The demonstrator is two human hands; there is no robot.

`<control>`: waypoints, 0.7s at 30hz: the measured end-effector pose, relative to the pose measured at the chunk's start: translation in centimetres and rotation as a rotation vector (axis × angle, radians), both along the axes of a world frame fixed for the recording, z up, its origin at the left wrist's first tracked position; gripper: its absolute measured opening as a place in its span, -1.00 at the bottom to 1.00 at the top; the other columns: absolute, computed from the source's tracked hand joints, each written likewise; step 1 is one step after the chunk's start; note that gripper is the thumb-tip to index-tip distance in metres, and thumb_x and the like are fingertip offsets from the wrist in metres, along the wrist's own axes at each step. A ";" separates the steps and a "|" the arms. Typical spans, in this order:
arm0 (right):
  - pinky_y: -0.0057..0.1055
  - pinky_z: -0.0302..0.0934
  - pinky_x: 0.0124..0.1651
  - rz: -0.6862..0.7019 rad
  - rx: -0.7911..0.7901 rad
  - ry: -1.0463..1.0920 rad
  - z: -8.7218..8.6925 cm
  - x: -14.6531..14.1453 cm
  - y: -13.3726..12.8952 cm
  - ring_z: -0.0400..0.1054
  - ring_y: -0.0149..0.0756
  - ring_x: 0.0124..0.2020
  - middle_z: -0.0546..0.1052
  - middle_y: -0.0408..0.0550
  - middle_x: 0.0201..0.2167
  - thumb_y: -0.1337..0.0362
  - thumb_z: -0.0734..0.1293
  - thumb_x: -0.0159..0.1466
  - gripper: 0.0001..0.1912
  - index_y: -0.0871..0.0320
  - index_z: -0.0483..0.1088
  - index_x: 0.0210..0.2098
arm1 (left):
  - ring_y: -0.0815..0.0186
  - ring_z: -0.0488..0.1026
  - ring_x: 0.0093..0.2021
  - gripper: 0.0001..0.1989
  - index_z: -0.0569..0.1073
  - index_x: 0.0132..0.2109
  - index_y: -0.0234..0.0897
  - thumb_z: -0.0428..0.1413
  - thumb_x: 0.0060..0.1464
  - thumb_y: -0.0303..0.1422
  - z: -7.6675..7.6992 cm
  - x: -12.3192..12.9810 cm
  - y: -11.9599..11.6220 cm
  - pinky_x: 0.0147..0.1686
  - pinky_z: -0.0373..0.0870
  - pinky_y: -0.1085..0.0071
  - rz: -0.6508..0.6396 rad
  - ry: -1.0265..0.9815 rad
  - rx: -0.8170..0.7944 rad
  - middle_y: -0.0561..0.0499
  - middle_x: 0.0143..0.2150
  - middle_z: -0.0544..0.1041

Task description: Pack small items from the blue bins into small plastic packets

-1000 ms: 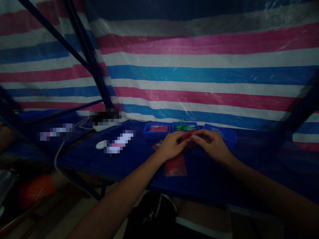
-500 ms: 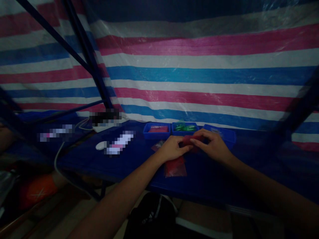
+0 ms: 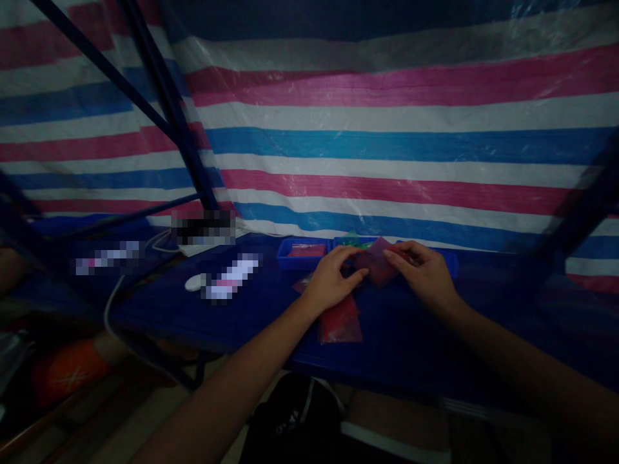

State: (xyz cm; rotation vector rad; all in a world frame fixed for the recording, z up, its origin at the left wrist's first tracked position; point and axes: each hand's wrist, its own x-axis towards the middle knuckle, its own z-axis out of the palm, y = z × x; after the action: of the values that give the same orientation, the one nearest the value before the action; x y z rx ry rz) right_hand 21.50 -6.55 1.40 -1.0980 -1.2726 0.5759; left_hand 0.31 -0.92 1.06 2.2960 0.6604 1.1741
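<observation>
Pinched in the fingertips of my right hand is a small, thin, see-through red plastic bag, hanging toward my left hand. My left hand is just left of it, thumb and fingers apart; whether a fingertip touches the bag's edge is hard to see. Beneath my left wrist, more red plastic bags lie on the blue table. Behind my hands stand a blue tray with red packets and a blue tray holding green things, partly covered by my left hand.
Another blue tray sits behind my right hand. On the left are a white oval object, a white power strip and a cable. Blue metal posts and a striped sheet bound the table. Part of another person shows far left.
My hands have drawn apart. The right hand has moved slightly right, holding the red plastic bag, which now shows spread between the hands. My left hand's fingers have opened.
</observation>
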 end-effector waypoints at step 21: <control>-0.30 0.42 -0.29 0.204 -0.092 0.148 -0.3 -0.2 0.3 0.50 -0.24 -0.34 0.60 -0.01 -0.36 -0.07 0.47 0.22 -0.62 0.14 0.49 -0.27 | 0.25 0.55 -0.17 -0.51 0.29 0.23 -0.26 0.16 0.21 -0.25 2.2 -6.1 6.8 -0.07 0.45 0.31 0.537 -0.139 -0.068 -0.05 -0.16 0.60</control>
State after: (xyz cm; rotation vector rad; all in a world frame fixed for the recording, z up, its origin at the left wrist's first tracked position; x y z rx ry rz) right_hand 21.32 -6.24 1.11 -0.9871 -1.2459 0.8618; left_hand -5.82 5.85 3.24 2.0122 1.2908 1.4983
